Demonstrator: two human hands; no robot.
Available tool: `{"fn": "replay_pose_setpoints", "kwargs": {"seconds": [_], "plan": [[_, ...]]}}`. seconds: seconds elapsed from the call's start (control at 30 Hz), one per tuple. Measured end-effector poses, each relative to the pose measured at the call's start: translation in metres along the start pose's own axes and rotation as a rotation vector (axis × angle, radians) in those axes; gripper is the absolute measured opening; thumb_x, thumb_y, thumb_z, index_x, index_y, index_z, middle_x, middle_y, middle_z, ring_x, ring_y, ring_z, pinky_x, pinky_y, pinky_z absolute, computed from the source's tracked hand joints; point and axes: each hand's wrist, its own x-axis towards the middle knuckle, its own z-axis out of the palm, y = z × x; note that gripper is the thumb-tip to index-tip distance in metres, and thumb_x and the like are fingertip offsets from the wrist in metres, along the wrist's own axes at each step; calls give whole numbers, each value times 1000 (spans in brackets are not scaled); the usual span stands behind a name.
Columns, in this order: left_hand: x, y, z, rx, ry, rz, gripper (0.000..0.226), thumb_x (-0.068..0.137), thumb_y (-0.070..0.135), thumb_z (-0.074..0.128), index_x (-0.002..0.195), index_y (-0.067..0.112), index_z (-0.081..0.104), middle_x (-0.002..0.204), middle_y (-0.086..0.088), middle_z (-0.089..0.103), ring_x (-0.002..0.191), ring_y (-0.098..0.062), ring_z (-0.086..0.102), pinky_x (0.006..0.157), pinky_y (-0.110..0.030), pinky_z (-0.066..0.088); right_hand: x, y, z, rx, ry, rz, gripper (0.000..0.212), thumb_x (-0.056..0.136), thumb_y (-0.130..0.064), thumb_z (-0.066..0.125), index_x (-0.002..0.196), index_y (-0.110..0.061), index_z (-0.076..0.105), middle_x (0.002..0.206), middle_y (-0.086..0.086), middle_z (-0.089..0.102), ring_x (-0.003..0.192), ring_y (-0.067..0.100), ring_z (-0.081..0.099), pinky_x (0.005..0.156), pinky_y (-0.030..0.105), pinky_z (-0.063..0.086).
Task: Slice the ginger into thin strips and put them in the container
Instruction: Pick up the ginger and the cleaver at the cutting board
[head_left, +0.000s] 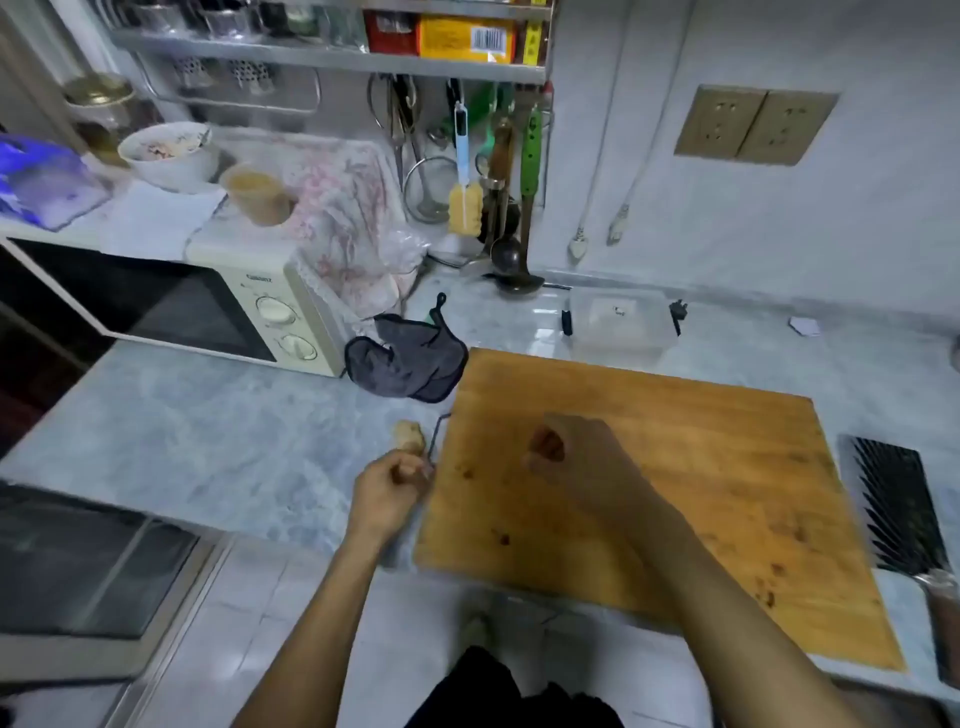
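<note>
Left hand: curled round the lower end of the ginger, just off the cutting board's left edge.
Ginger axis: running up and away from the fist, over the countertop.
Right hand: loose fist over the board, apparently holding nothing.
Cleaver: off the board's right edge, nearer the right hand.
Container: beyond the board's far edge.

Matt wooden cutting board, glossy marble counter, clear plastic container

Home kitchen: marble worktop carried a microwave far left and a wooden chopping board; ladles and utensils hung beneath a wall shelf.
</note>
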Motion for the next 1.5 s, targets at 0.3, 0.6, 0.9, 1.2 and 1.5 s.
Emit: {"fn": "replay_pose_setpoints", "kwargs": {"seconds": [0.3,0.6,0.9,1.2,1.5], "plan": [[68,-29,11,175,95,49,55,89,20,64,141,12,48,112,-20,55,89,-34,59,71,-29,43,29,-9,26,-6,-42,163,3,88,-13,64,87,-13,66,82,-2,66,77,12,62,68,34,52],[83,-31,-7,195,-44,154,23,84,8,71,107,5,69,96,-12,69,91,-30,64,73,-23,38,42,-5,46,34,-9,212,6,90,-15,68,88,-19,65,86,-4,65,80,11,58,62,8,40],[38,1,0,-125,-158,48,44,83,17,78,122,25,59,111,4,63,102,-15,60,85,-24,49,21,26,33,92,19,343,10,89,-7,62,88,-13,71,85,-7,70,85,7,62,78,20,46],[21,107,147,15,-406,287,51,84,18,72,130,30,54,127,1,45,112,-18,52,87,-24,41,-34,99,-25,61,239,596,1,88,-13,66,87,-13,67,87,4,73,87,19,66,77,27,47],[1,116,224,195,-344,258,44,84,22,74,124,14,56,122,-12,54,111,-31,53,95,-40,46,-82,165,-58,179,320,630,5,90,-12,65,86,-12,64,89,6,71,84,21,67,56,12,45]]}}
